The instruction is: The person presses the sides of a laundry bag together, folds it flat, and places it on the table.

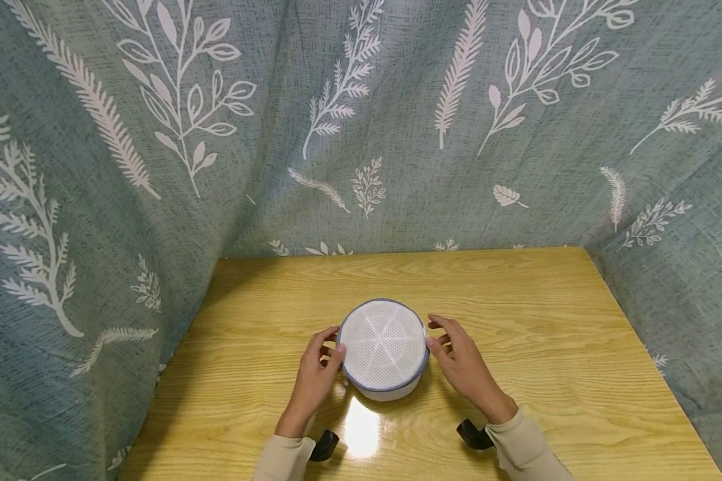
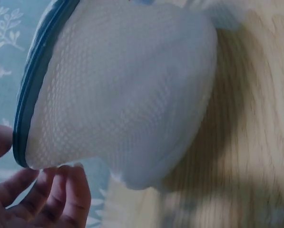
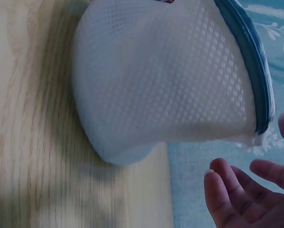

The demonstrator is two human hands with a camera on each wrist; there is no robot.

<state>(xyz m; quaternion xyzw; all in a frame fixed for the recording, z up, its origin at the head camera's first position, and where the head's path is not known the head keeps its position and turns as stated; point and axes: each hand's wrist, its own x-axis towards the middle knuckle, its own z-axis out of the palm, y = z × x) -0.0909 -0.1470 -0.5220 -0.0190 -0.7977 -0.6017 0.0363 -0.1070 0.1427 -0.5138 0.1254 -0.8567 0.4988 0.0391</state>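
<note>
A round white mesh laundry bag point(image 1: 384, 344) with a blue zipped rim stands on the wooden table, its flat top marked by pale seams like spokes. At the bag's left edge, my left hand point(image 1: 320, 371) pinches the rim. The left wrist view has the thumb at the blue zipper point(image 2: 25, 109) and the fingers point(image 2: 49, 192) bent under the mesh side. My right hand point(image 1: 462, 361) is at the opposite edge, fingers loosely bent. In the right wrist view, a small gap separates those fingers point(image 3: 220, 190) from the bag's mesh wall point(image 3: 180, 85).
The wood-grain table point(image 1: 517, 300) meets a blue-green leaf-patterned curtain point(image 1: 391, 133) at the back and sides. Black wrist straps or mounts point(image 1: 474, 434) show beside the beige sleeves point(image 1: 526, 444). Light glares off the tabletop in front of the bag.
</note>
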